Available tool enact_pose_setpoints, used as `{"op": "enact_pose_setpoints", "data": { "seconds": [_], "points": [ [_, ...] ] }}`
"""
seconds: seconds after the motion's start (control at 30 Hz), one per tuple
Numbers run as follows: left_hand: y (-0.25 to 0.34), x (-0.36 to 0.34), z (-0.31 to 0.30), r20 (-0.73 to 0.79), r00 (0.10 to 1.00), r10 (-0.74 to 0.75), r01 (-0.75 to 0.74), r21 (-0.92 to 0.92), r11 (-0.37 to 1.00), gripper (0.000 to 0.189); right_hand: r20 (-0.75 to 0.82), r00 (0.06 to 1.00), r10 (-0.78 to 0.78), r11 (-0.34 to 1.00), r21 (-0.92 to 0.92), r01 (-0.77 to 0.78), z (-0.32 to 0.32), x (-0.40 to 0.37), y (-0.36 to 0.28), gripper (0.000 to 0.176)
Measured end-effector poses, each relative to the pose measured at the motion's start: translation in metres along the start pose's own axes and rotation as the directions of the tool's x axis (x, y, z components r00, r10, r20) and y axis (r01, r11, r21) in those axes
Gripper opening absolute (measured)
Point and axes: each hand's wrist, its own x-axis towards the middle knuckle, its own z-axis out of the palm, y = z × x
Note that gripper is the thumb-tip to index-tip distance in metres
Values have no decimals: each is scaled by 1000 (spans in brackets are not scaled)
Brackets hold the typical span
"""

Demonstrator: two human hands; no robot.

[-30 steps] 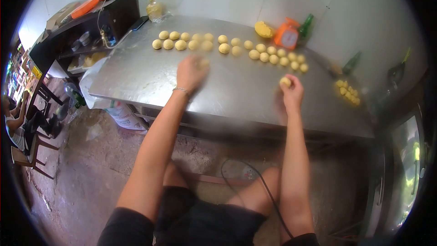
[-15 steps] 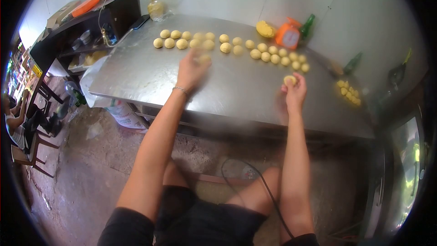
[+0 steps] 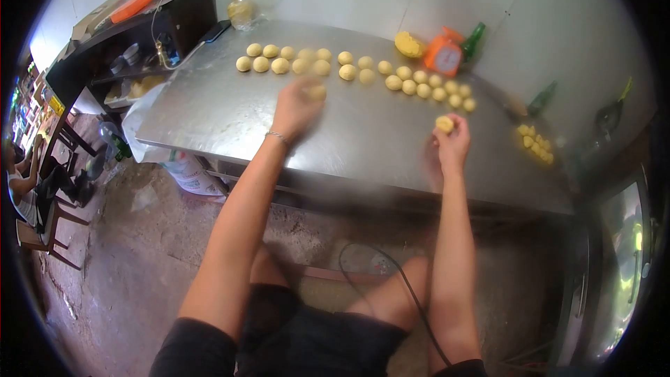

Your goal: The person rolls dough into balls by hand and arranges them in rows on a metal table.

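Observation:
Two rows of round yellow dough balls (image 3: 280, 65) run across the metal table (image 3: 349, 132). Below the left rows is my left hand (image 3: 300, 106), smeared by motion, with its fingers against a blurred yellow dough ball (image 3: 316, 92). Further right, my right hand (image 3: 453, 138) pinches a dough piece (image 3: 444, 124) between thumb and fingers, just below the right end of the rows. Small uneven dough pieces (image 3: 534, 143) lie in a group at the table's right side.
An orange scale (image 3: 444, 54), a yellow dough lump (image 3: 409, 45) and a green bottle (image 3: 473, 40) stand at the back edge. A dark shelf (image 3: 185, 21) is at the left. A seated person (image 3: 26, 181) is at the far left. A black cable (image 3: 405, 276) hangs over my lap.
My left hand has shifted slightly and stays blurred. The piece in my right hand is turned a little and shows more of its surface. The balls in the rows have kept their places.

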Motion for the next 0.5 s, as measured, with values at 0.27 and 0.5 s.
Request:
{"op": "enact_pose_setpoints", "data": {
  "seconds": [0.27, 0.5],
  "points": [
    [4, -1, 0, 17, 993, -119, 119, -21, 993, 50, 2, 1000, 9, 999, 39, -9, 2, -1, -4, 49],
    [4, 2, -4, 20, 1000, 2, -4, 76, 997, 50, 7, 999, 42, 996, 82, -42, 0, 1, 0, 38]
  ]
}}
